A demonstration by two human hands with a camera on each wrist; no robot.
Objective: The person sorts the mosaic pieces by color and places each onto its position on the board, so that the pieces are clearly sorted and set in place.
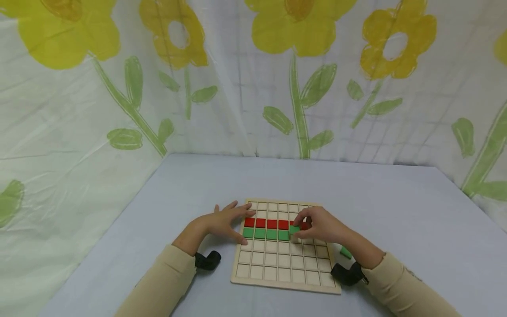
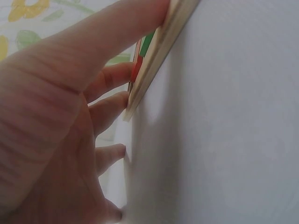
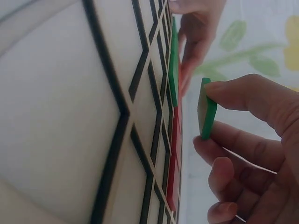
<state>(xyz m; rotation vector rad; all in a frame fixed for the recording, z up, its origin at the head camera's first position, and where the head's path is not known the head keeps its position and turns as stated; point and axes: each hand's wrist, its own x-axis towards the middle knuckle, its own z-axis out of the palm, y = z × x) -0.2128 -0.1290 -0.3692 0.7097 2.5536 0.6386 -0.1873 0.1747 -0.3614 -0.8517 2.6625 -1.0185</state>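
Observation:
A wooden grid board lies on the table, with a row of red tiles and, just below it, a row of green tiles in its cells. My right hand pinches one green tile between thumb and fingertips, over the right part of the green row. In the right wrist view that tile is tilted on edge and apart from the board. My left hand rests on the board's left edge with fingers spread, thumb lower down the edge. Part of the red row is hidden behind my right hand.
Another green tile lies on the table right of the board, partly covered by my right forearm. A pale table surrounds the board. Behind it hangs a white curtain with painted flowers. Black wrist cameras sit at both cuffs.

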